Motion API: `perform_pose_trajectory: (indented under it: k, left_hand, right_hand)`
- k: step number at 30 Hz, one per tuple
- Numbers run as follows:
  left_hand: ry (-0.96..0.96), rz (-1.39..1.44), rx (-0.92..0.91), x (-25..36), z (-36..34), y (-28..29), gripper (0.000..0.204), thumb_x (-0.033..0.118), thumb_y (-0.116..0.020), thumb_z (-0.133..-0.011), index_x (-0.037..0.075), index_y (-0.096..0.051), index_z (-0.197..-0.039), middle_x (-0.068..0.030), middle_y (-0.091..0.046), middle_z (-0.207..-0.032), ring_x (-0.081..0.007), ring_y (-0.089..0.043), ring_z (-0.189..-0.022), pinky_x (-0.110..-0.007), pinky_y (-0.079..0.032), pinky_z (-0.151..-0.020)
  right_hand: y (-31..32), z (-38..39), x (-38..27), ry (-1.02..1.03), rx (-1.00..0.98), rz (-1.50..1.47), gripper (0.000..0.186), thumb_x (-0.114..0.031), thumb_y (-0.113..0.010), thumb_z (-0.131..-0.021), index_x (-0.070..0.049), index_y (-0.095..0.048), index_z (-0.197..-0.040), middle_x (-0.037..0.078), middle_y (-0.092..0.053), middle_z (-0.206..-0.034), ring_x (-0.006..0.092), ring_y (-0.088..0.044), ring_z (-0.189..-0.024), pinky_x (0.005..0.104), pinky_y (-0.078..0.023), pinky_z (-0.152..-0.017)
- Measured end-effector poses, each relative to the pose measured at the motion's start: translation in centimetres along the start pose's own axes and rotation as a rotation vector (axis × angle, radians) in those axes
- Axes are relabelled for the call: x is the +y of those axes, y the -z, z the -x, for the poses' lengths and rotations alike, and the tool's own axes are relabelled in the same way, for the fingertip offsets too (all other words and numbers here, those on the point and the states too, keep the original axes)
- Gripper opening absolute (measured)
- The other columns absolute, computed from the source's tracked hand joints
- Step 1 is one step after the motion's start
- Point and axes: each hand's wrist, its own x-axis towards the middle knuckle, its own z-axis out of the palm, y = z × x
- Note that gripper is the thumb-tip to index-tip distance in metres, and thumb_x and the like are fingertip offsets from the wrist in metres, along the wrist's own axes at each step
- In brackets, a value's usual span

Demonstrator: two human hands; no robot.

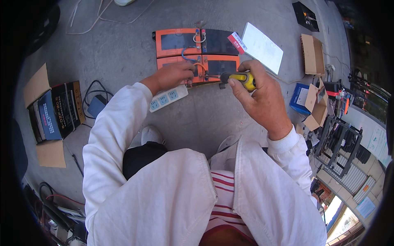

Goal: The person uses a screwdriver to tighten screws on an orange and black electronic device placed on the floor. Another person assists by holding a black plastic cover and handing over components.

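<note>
The battery block (211, 54), four orange-and-black cases packed together, is lying on the concrete floor (111, 53), nearer the far edge of the visible floor than the near one. The right hand (264, 96) is grasping the thick handle of a yellow-and-black screwdriver (246, 78), whose shaft is pointing left over the block's near row. The left hand (176, 76) is reaching over that row with bent fingers, close by the orange cable (201, 65); whether it is pinching anything I cannot tell. Judging by their kind, the cases are probably weighing a lot and keeping rigid, so lifting would be calling for both hands under opposite bottom edges, never by the cables. The orange cable and the blue cable (186, 55) are looking springy, bending yet pushing back; holding either by its sleeve near the lug would be steadying it. The screwdriver is probably handling lightly, its bulky handle offering the surest hold.
</note>
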Motion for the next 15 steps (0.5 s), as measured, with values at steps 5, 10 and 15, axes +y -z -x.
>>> perform_pose_trajectory:
  k: [5,10,15]
  left_hand:
    - [-0.048,-0.048,-0.027,-0.3,0.3,0.8,0.024,0.011,-0.074,-0.09,0.007,-0.068,-0.113,-0.0099,-0.067,-0.125,-0.0336,-0.065,-0.118,-0.043,-0.055,-0.099]
    - [-0.004,-0.174,0.012,0.8,0.3,1.7,0.021,0.02,-0.076,-0.088,0.011,-0.072,-0.107,-0.0055,-0.068,-0.118,-0.0307,-0.066,-0.115,-0.043,-0.056,-0.093]
    - [-0.127,-0.15,0.136,-1.2,-2.4,-2.5,0.023,0.026,-0.086,-0.079,0.014,-0.076,-0.096,-0.0051,-0.073,-0.108,-0.0315,-0.07,-0.104,-0.045,-0.056,-0.092]
  right_hand:
    - [-0.1,0.1,-0.6,-0.032,-0.003,0.02,0.033,-0.031,-0.079,-0.095,-0.007,-0.061,-0.109,0.016,-0.071,-0.083,0.0395,-0.07,-0.071,0.045,-0.052,-0.06]
    - [0.8,-0.6,1.1,0.114,-0.008,0.002,0.027,-0.023,-0.075,-0.094,-0.005,-0.058,-0.104,0.02,-0.069,-0.085,0.0435,-0.067,-0.077,0.0519,-0.05,-0.067]
    - [1.7,0.5,0.6,0.017,-0.007,0.094,0.032,-0.03,-0.073,-0.099,-0.008,-0.054,-0.112,0.022,-0.069,-0.091,0.046,-0.068,-0.086,0.055,-0.051,-0.071]
